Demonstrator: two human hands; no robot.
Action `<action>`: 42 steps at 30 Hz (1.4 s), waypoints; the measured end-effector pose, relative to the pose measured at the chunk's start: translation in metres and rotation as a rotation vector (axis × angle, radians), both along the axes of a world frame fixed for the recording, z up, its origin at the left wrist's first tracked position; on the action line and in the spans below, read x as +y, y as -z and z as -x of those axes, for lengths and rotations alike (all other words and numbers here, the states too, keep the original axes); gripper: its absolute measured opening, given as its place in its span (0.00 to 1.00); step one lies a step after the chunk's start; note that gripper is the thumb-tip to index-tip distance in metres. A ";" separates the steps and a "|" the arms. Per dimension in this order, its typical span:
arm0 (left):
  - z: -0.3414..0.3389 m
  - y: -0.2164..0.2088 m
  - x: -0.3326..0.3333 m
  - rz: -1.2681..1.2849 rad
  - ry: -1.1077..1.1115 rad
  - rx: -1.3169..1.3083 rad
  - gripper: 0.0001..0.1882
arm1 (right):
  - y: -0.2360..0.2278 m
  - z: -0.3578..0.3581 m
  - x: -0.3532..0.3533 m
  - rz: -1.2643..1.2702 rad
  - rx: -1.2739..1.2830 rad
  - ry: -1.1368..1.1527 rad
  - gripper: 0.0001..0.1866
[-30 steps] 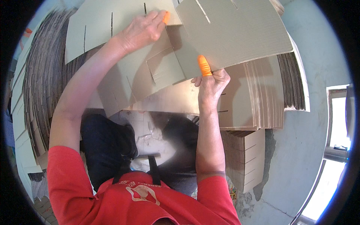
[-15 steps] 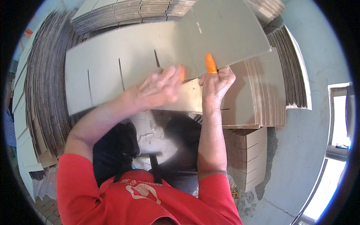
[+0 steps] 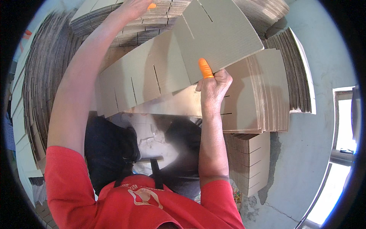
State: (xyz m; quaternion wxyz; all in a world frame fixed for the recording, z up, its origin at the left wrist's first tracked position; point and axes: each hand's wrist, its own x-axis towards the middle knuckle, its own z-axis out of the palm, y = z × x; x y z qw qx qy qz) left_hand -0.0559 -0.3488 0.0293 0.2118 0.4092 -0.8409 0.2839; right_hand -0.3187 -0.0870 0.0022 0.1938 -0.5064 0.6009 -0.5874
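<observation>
A flat, slotted sheet of grey-brown cardboard (image 3: pixel 179 72) is held up in front of the person, its lower right corner pinched in the right hand (image 3: pixel 213 86) and the rest of it stretching up and leftward away from those fingers. The right thumb, capped with an orange rubber finger cot (image 3: pixel 205 68), presses on the near face of the sheet, while the remaining fingers curl behind its edge, so this hand is clamped on the sheet. The left hand (image 3: pixel 133 7) is raised far up at the top of the view, above the sheet's upper edge, with a second orange finger cot (image 3: pixel 151 6) showing at one fingertip; it lies against the top of a stack of flat cardboard (image 3: pixel 126 28), but whether its fingers are closed on anything cannot be told, since the hand is cut off by the picture's rim. Just right of the right-hand fingers, touching the held sheet from behind, stands a thick pile of similar slotted sheets (image 3: pixel 263 95). More bundled cardboard (image 3: pixel 42 76) lines the left side. Below lies a cracked concrete floor (image 3: pixel 305 160), and at the far right a bright window (image 3: pixel 343 118).
</observation>
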 end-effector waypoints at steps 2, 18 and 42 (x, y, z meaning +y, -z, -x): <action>0.003 -0.003 -0.006 -0.029 0.194 0.003 0.09 | 0.000 0.003 0.000 -0.042 -0.058 0.006 0.11; 0.043 -0.050 0.038 -0.459 -0.055 0.673 0.04 | -0.001 0.007 0.002 -0.059 0.029 0.023 0.07; 0.069 -0.018 0.154 -0.013 0.322 -0.244 0.17 | 0.033 0.017 -0.007 -0.042 0.015 -0.003 0.13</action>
